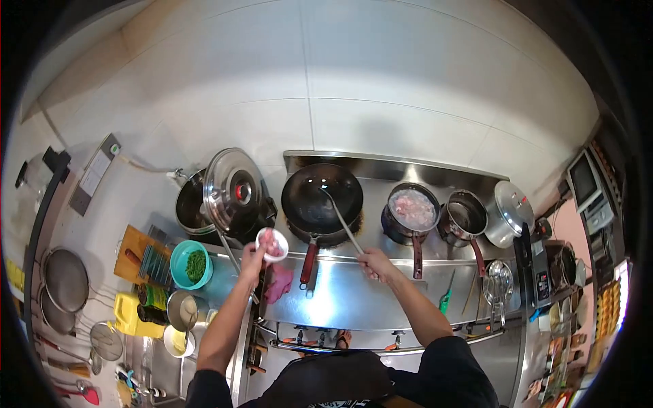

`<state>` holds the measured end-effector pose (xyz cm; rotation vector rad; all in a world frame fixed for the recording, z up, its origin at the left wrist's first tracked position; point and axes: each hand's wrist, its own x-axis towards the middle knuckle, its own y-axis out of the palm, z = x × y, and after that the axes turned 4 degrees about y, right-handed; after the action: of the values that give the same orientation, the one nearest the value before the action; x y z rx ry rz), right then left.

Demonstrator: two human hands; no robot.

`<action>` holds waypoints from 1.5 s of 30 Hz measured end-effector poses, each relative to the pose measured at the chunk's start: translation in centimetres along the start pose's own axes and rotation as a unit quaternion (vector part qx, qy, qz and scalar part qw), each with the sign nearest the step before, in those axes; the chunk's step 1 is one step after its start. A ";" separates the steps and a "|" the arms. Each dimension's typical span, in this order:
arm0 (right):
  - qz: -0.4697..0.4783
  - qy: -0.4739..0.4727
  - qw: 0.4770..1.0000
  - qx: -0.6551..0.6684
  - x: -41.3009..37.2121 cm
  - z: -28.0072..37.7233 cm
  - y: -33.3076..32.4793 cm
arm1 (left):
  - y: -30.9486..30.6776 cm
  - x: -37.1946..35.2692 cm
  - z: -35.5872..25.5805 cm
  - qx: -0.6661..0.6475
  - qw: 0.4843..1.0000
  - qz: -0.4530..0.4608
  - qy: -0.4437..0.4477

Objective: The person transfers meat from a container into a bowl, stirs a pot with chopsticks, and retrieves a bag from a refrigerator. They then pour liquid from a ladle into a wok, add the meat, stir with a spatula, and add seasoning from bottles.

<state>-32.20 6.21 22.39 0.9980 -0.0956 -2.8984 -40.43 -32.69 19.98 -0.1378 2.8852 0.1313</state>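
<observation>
My left hand [252, 264] is closed on a small white bowl [283, 252] that holds pink pieces, apparently raw meat. The bowl is tilted a little and stands off the near left side of a black wok [309, 209]. My right hand [376, 266] grips the end of a long-handled cooking utensil [345, 228]. Its far end reaches into the wok, and the shape of its head cannot be made out. The wok sits on the stove with its red handle [309, 264] toward me; inside it looks dark and shiny, with no food visible.
To the right are a pan of pale pink meat [413, 209], a dark saucepan [466, 215] and a silver lidded pot [510, 212]. A large lid [231, 183] leans left of the wok. A teal bowl [179, 262] holds chopped greens. A pink cloth [278, 283] lies near my left forearm.
</observation>
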 end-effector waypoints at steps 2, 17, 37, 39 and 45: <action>0.015 -0.002 0.999 0.041 -1.6 0.3 0.8 | 3.9 5.2 -0.5 0.161 0.981 -0.030 0.100; 0.050 0.000 0.958 0.282 -1.0 -1.3 2.2 | 21.4 12.1 -5.7 0.502 0.793 -0.021 0.344; -0.144 -0.160 0.735 -0.644 1.5 5.9 3.0 | -5.9 -5.8 3.3 -0.278 0.959 -0.035 0.038; -0.159 -0.153 0.739 -0.636 0.7 7.0 2.6 | -6.9 -7.7 3.4 -0.295 0.954 -0.031 0.033; -0.195 -0.131 0.731 -0.641 4.3 3.7 3.4 | -6.7 -10.0 5.7 -0.312 0.949 -0.037 0.003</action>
<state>-37.71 2.61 22.97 0.2923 1.9545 -2.3180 -28.75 -37.96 16.49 -0.3573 2.7292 1.0235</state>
